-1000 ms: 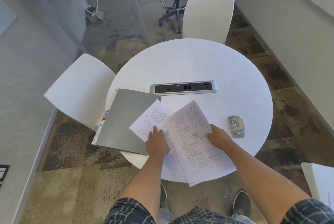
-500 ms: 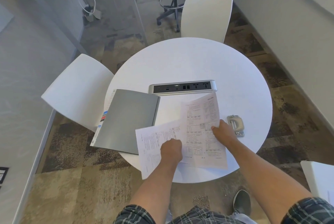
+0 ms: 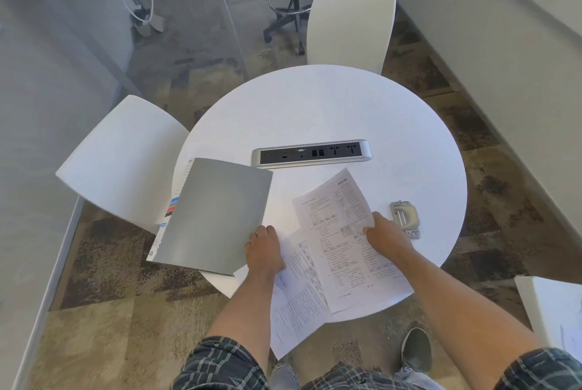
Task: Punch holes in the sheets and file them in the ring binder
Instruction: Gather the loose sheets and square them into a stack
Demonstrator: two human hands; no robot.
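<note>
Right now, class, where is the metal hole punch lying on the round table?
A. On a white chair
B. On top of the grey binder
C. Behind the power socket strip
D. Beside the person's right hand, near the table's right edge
D: the hole punch lies flat on the table just beyond the right hand, apart from the grey binder.

An office meeting room. A round white table (image 3: 330, 106) carries a built-in socket strip (image 3: 311, 153); white chairs (image 3: 351, 27) and a swivel stool (image 3: 291, 2) stand on carpet tiles (image 3: 104, 279)
</note>
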